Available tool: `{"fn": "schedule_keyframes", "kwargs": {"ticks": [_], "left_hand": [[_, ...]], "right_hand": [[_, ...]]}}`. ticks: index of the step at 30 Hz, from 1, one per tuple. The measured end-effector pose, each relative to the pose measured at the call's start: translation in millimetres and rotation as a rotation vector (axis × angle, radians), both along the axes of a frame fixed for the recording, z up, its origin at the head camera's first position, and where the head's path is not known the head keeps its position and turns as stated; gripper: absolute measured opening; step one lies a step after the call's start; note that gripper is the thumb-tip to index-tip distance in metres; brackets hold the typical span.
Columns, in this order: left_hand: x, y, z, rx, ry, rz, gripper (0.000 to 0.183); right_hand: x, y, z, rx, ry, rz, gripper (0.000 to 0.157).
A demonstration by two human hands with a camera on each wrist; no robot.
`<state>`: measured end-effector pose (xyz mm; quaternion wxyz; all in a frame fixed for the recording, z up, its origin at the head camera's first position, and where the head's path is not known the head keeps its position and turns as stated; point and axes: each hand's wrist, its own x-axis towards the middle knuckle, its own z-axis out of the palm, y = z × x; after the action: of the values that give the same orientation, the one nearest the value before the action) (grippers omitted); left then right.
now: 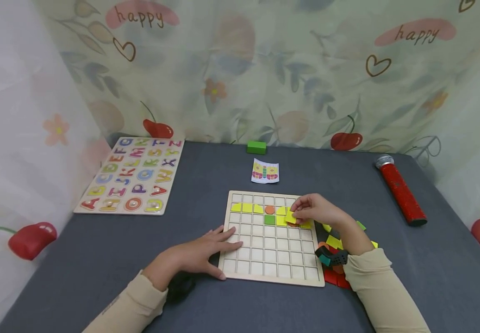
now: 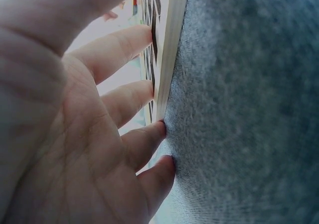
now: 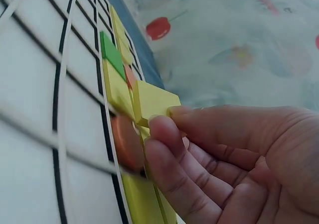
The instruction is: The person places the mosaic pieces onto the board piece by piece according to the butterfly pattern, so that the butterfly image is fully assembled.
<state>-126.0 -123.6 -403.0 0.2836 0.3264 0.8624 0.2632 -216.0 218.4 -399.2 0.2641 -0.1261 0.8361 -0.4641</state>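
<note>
Head view is showing one pale wooden grid board (image 1: 271, 259) lying near the middle of the dark grey table (image 1: 77, 259), with two hands working on it. The right hand (image 1: 316, 210) is reaching over the board's 1 o'clock corner, its grip closed on one small yellow square tile (image 1: 290, 216), which is sitting tilted at the fingertips just above the cells. Right wrist view is showing the same tile (image 3: 152, 101) being pinched between thumb and fingers (image 3: 164, 134), directly over an orange round piece (image 3: 125, 142) seated in the board.

Already lying in the board's upper rows are several yellow pieces, one green square (image 1: 269, 219) and a second orange round piece (image 1: 269, 209).

The left hand (image 1: 200, 254) is resting flat and open at the board's 8 o'clock edge, fingers spread and touching the wood.

At 3 o'clock from the board, one heap of loose coloured tiles (image 1: 334, 259) is lying beside the right wrist. At 12 o'clock are lying one small pattern card (image 1: 264, 171) and one green block (image 1: 256, 147). At 10 o'clock is lying one alphabet puzzle board (image 1: 133, 175), and at 2 o'clock one red tube (image 1: 401, 192).
</note>
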Motion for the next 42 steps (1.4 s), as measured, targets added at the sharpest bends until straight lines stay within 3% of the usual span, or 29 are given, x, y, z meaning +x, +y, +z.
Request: {"fn": "schedule_keyframes", "kwargs": {"ticks": [14, 22, 29, 42], "left_hand": [[-1.1, 0.4, -0.9, -0.008, 0.001, -0.007, 0.077], [-0.8, 0.3, -0.6, -0.016, 0.002, -0.012, 0.077], [-1.1, 0.0, -0.3, -0.02, 0.005, -0.007, 0.077], [0.2, 0.5, 1.3, -0.013, -0.001, -0.004, 0.077]], "right_hand": [[-8.9, -56.8, -5.8, -0.09, -0.004, 0.039, 0.018], [-6.2, -76.5, -8.2, -0.035, 0.109, 0.041, 0.012], [-3.5, -82.8, -9.9, 0.052, 0.232, 0.045, 0.007], [6.5, -60.8, 2.9, 0.101, 0.244, 0.017, 0.012]]}}
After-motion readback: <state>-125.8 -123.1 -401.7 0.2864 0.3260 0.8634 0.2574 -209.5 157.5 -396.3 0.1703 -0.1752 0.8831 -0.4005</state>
